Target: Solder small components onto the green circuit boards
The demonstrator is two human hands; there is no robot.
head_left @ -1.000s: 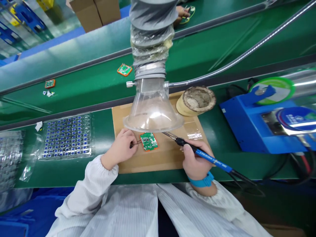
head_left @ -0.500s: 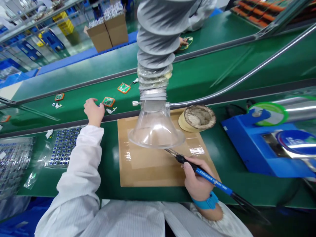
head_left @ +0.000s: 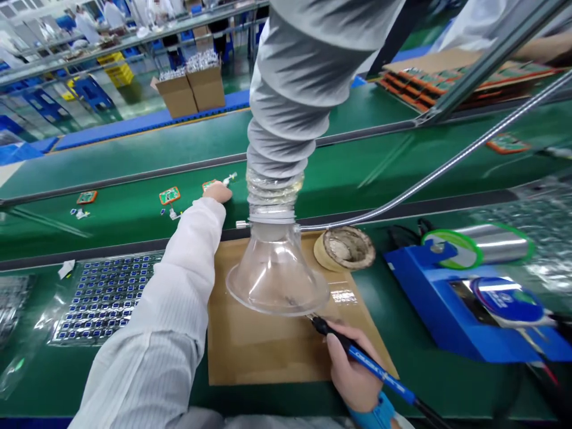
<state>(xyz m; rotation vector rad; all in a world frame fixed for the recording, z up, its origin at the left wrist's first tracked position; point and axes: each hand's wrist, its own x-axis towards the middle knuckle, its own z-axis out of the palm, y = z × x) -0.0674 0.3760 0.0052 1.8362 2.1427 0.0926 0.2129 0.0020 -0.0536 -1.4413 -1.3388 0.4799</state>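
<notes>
My left hand (head_left: 218,192) reaches across to the green belt and covers part of an orange-framed circuit board (head_left: 208,185). Its fingers are mostly hidden, so their grip does not show. A white connector (head_left: 230,179) lies just beyond that hand. My right hand (head_left: 357,372) is closed around a blue and black soldering iron (head_left: 373,368), whose tip points up and left under the rim of a clear funnel-shaped fume hood (head_left: 277,280). Below the hood lies a cardboard sheet (head_left: 254,351). Another orange-framed board (head_left: 170,195) rests on the belt, left of my left hand.
A grey ribbed hose (head_left: 290,107) hangs above the hood, and a metal flexible tube (head_left: 424,173) runs to the right. A round crusted pot (head_left: 346,249) sits behind the sheet. To the right stands a blue solder stand (head_left: 429,310); a tray of small blue-topped parts (head_left: 107,292) lies left.
My left hand has moved right along the belt, from the middle board to the farther one. My right hand still holds the soldering iron. The camera view has shifted.
</notes>
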